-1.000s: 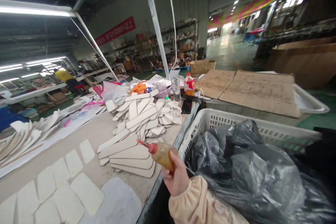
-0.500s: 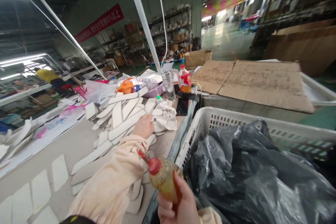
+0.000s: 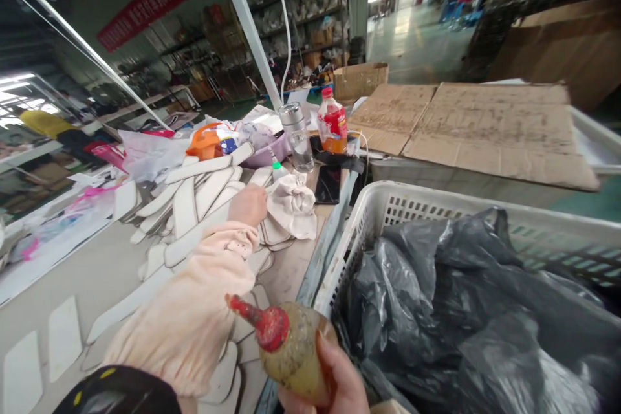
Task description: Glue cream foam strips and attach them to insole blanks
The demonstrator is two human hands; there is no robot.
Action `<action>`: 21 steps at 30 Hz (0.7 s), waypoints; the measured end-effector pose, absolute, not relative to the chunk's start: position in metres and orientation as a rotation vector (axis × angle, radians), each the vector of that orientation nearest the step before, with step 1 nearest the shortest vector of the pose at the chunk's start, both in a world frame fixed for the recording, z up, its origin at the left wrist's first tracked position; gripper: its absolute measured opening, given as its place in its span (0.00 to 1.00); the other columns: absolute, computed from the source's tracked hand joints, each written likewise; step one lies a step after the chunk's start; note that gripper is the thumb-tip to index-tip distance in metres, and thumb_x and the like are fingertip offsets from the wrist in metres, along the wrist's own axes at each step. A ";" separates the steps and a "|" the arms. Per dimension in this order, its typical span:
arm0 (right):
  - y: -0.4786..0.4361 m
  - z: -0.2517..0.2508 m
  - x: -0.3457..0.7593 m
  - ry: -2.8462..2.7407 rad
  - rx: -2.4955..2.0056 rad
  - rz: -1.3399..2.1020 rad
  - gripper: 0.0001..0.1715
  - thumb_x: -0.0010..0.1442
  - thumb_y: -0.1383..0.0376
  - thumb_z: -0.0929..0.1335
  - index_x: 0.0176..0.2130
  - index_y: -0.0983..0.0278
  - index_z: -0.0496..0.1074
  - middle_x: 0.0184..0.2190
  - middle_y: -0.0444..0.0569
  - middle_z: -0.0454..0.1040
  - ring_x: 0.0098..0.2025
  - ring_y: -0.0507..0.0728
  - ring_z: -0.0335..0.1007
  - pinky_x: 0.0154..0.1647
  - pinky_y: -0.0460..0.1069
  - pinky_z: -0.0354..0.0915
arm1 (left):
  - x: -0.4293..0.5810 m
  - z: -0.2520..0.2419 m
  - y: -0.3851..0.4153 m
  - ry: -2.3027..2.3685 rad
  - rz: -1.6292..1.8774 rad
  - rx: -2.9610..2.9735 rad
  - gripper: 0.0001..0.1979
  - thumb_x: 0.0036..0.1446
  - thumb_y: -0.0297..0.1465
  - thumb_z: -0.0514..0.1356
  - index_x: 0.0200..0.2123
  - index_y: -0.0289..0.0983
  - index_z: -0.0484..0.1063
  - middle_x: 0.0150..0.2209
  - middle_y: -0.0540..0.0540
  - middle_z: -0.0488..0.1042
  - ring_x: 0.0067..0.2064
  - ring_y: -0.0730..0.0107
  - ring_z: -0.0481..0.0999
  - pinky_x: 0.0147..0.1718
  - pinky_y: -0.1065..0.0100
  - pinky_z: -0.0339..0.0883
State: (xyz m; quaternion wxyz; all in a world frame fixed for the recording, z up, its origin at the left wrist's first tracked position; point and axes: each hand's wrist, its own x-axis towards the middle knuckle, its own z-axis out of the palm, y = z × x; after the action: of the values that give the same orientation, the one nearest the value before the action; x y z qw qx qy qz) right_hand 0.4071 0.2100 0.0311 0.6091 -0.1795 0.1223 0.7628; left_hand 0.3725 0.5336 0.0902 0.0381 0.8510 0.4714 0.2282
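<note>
My right hand (image 3: 334, 381) is wrapped round a squeeze bottle (image 3: 295, 349), stained, yellowish and topped with a red nozzle that points left. The bottle looks like a glue bottle, held tilted over the table edge. My left hand (image 3: 248, 204) reaches forward to a pile of flat white strips with dark edges (image 3: 184, 207). Its fingers are blurred and mostly hidden behind the back of the hand, so I cannot make out whether they grip a strip. Right beside it lies a crumpled whitish cloth (image 3: 294, 207). Several separate white pieces (image 3: 65, 336) lie flat at the left.
Right of the table stands a white plastic basket (image 3: 436, 197) with black plastic bags (image 3: 436, 297). A phone (image 3: 328, 184), a clear flask (image 3: 297, 136), a drink bottle (image 3: 332, 123) and a small green-capped bottle (image 3: 277, 169) stand or lie beyond the cloth. Cardboard (image 3: 475, 129) lies behind the basket.
The view has shifted, so the table things appear further left and higher. The right hand keeps hold of the bottle, which now shows lower and larger. The left hand stays at the pile, nearer the cloth.
</note>
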 end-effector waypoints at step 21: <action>0.199 0.071 0.410 0.280 -0.283 1.656 0.15 0.46 0.62 0.73 0.34 0.63 0.67 0.27 0.42 0.70 0.16 0.43 0.49 0.12 0.37 0.41 | 0.154 0.104 0.242 1.541 0.936 1.879 0.13 0.49 0.34 0.61 0.41 0.41 0.72 0.45 0.45 0.71 0.46 0.63 0.72 0.41 0.64 0.70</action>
State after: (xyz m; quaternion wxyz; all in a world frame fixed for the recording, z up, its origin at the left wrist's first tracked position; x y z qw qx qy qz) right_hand 0.4100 0.1992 0.0712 0.6587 -0.1249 0.1236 0.7316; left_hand 0.1543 0.2422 0.1039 0.2656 0.6957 0.5704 0.3466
